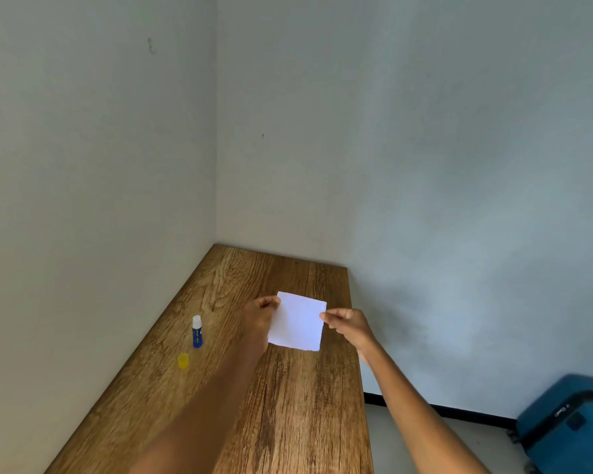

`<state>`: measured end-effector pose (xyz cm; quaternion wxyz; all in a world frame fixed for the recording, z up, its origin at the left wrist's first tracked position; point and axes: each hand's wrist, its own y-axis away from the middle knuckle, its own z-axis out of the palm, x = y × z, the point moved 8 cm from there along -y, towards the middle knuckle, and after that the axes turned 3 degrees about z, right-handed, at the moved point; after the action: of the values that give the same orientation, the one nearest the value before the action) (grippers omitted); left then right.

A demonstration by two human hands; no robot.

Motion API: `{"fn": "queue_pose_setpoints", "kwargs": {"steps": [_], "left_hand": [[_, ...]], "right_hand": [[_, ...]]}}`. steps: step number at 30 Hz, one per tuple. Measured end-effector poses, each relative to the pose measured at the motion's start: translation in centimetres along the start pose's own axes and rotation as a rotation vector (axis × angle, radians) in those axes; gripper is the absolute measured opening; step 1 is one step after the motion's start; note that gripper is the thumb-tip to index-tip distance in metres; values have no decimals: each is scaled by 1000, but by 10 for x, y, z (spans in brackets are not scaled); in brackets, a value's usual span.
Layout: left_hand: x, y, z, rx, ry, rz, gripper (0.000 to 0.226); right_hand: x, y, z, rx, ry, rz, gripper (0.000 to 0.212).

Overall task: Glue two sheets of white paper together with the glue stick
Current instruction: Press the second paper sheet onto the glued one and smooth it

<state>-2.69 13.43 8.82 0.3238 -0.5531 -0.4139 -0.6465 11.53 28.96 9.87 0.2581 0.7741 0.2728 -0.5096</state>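
A square of white paper [298, 322] hangs in the air above the wooden table [288, 405]. My left hand [261, 316] pinches its upper left corner and my right hand [348, 325] pinches its upper right edge. I cannot tell whether it is one sheet or two lying flush. The glue stick [197, 331], blue with its white glue tip showing, stands upright on the table to the left of my left hand. Its yellow cap [183, 360] sits on the table just in front of it.
The table is narrow and fits into a corner, with walls along its left side and far end. Its right edge drops to the floor, where a blue case [569, 425] stands at the lower right.
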Motion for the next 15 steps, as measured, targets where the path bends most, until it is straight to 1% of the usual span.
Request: {"fn": "queue_pose_setpoints", "kwargs": {"steps": [3,4,6,8,9,10,11,13,15], "left_hand": [[6,-1,-1,32,-110,72,20],[12,-2,0,17,-177,128,27],[30,-1,7,-40,-331,319,39],[49,3,22,-117,-579,553,32],[54,5,32,-163,-720,627,25],[54,7,40,-217,-822,653,19],[52,8,48,-274,-867,640,16],[49,9,55,-349,-862,581,14],[50,10,56,-350,-832,561,13]], "right_hand": [[2,1,3,39,-9,-13,0],[3,0,4,43,2,-16,6],[2,-4,8,28,58,-37,20],[0,-5,14,2,124,-56,27],[-2,-5,18,-11,140,-61,29],[-3,-6,23,-23,137,-68,28],[-5,-5,26,-32,122,-75,27],[-8,-4,30,-35,97,-91,26],[-8,-2,30,-33,81,-95,25]]}}
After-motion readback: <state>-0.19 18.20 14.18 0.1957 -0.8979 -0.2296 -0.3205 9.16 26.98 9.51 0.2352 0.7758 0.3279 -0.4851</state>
